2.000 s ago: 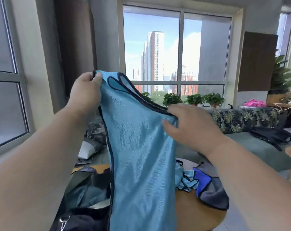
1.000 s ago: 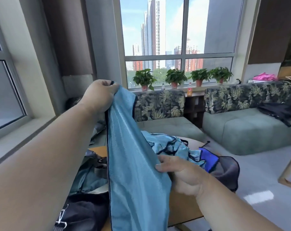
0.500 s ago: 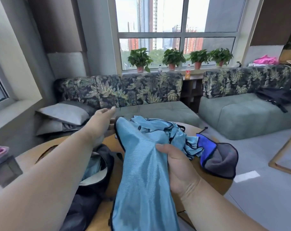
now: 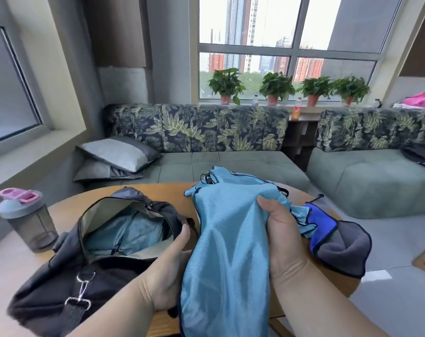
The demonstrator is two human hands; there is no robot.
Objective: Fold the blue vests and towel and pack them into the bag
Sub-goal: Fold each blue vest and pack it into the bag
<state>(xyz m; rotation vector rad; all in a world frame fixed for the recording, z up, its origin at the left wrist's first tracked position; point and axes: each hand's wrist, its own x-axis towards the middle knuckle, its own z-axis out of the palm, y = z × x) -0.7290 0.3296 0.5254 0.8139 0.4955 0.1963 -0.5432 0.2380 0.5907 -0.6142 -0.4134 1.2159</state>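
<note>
A light blue vest [image 4: 226, 251] lies lengthwise over the round wooden table [image 4: 68, 210], its lower end hanging off the near edge. My right hand [image 4: 283, 239] grips its right side. My left hand [image 4: 167, 271] is at its left edge, fingers hidden under the cloth and thumb up beside the bag rim. The dark bag [image 4: 97, 278] lies open to the left, with blue cloth [image 4: 126, 234] inside. Another crumpled blue vest [image 4: 302, 215] and a blue-and-grey towel [image 4: 340, 244] lie at the right.
A grey shaker bottle with a pink lid [image 4: 26, 217] stands at the table's left edge. Behind the table runs a green sofa [image 4: 221, 164] with cushions [image 4: 116, 154]. Potted plants [image 4: 227, 85] line the windowsill.
The vest came down from held up in the air onto the table. My left hand let go of its top and dropped to its left edge by the bag. The view tilted down.
</note>
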